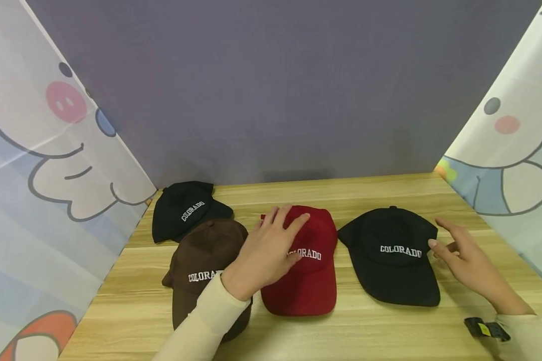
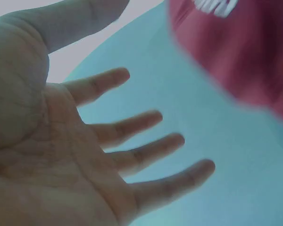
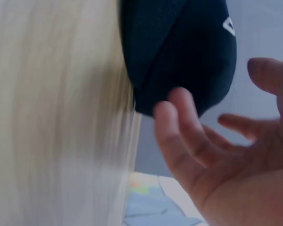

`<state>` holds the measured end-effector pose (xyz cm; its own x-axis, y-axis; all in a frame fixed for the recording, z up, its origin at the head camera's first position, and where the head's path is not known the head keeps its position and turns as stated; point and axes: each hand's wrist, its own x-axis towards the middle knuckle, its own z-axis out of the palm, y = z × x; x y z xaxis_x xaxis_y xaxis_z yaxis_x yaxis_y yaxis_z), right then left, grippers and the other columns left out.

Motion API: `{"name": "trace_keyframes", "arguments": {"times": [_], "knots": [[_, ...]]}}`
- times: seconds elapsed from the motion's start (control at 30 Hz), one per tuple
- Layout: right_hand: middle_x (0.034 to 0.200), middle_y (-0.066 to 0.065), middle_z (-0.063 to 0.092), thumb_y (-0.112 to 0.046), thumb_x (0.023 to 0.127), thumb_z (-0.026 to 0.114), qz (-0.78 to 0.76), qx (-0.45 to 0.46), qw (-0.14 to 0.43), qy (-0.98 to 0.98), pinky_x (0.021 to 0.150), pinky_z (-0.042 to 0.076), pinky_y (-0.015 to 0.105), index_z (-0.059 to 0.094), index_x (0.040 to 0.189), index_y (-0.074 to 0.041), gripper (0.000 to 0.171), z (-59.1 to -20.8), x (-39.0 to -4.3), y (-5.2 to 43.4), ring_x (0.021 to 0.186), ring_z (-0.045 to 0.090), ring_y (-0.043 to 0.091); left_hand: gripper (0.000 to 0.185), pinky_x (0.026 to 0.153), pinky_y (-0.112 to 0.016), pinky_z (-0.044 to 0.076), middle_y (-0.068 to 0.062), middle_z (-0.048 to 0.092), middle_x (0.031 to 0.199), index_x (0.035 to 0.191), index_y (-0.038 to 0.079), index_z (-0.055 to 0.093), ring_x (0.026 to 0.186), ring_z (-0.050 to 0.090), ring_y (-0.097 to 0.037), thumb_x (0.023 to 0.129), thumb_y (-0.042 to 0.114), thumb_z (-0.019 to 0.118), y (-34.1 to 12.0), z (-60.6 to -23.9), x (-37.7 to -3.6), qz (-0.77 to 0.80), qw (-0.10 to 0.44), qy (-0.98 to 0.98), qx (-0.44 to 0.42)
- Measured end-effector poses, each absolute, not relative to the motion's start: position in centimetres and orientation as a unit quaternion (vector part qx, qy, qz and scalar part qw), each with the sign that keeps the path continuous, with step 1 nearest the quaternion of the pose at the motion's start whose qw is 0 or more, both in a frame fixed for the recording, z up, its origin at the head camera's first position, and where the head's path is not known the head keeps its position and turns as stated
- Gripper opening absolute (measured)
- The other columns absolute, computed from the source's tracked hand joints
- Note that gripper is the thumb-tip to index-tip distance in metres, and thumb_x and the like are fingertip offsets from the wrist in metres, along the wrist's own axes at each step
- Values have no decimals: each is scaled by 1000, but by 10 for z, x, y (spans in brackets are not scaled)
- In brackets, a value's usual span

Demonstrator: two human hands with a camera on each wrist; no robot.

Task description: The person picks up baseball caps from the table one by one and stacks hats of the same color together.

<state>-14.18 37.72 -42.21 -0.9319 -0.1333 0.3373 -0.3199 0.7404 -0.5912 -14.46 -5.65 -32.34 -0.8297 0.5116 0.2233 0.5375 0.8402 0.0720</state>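
Observation:
My left hand [image 1: 263,250] is held over the left side of a red cap [image 1: 304,288] with white COLORADO lettering. Its fingers are spread, and the left wrist view shows the bare palm [image 2: 52,165] with the red cap [image 2: 236,52] off to the upper right. At the right edge of a black cap [image 1: 392,265] is my right hand [image 1: 471,265], fingers loosely bent. In the right wrist view, its fingers [image 3: 188,117] overlap the black cap [image 3: 193,56]; whether they touch it I cannot tell. Both caps lie with brims toward me.
A brown cap [image 1: 207,250] lies left of the red one, partly behind my left forearm. Another black cap [image 1: 180,210] sits at the back left corner of the wooden table [image 1: 126,306]. A grey panel [image 1: 289,100] stands behind; cartoon-printed sheets [image 1: 22,150] flank both sides.

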Motion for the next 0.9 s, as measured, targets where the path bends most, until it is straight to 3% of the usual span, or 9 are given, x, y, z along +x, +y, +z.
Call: {"name": "trace_keyframes", "arguments": {"times": [0.17,0.3,0.47,0.63,0.77,0.9], "knots": [[145,35,37,-12,106,54,341,136,77,-927,60,51,23,23,160,1,64,-426,-143,383,85,58,-12,66,97,-52,54,-8,55,148,147,23,53,134,56,-29,89,36,80,-99,-291,-143,-119,156,-947,-255],[144,34,37,-8,105,55,348,145,71,-923,60,51,23,24,159,3,63,-430,-143,384,88,56,-15,55,95,-54,52,-7,64,137,142,20,59,125,62,-30,92,34,77,-151,-273,-157,-178,158,-950,-204],[132,33,44,-1,104,54,363,146,76,-917,61,52,22,22,157,8,63,-434,-143,389,86,60,-13,45,96,-61,47,-21,67,129,139,13,59,119,62,-42,99,32,68,-238,-281,-190,-242,147,-952,-121],[114,31,59,-2,104,53,361,139,62,-920,61,53,23,20,156,11,62,-436,-143,396,84,62,-11,50,92,-67,46,-36,58,133,144,0,50,119,57,-55,105,30,56,-312,-323,-214,-211,76,-975,-11],[126,34,51,-3,105,52,375,139,42,-916,64,54,22,18,155,13,63,-435,-144,397,88,62,-13,60,96,-68,44,-40,52,138,151,-6,38,123,50,-59,106,30,51,-340,-348,-224,-192,6,-981,38],[127,35,49,-4,105,53,380,138,37,-914,66,54,22,19,155,13,62,-433,-146,395,89,62,-12,64,101,-68,42,-41,52,137,151,-14,31,124,48,-61,105,26,49,-350,-362,-228,-192,-19,-980,47]]}}
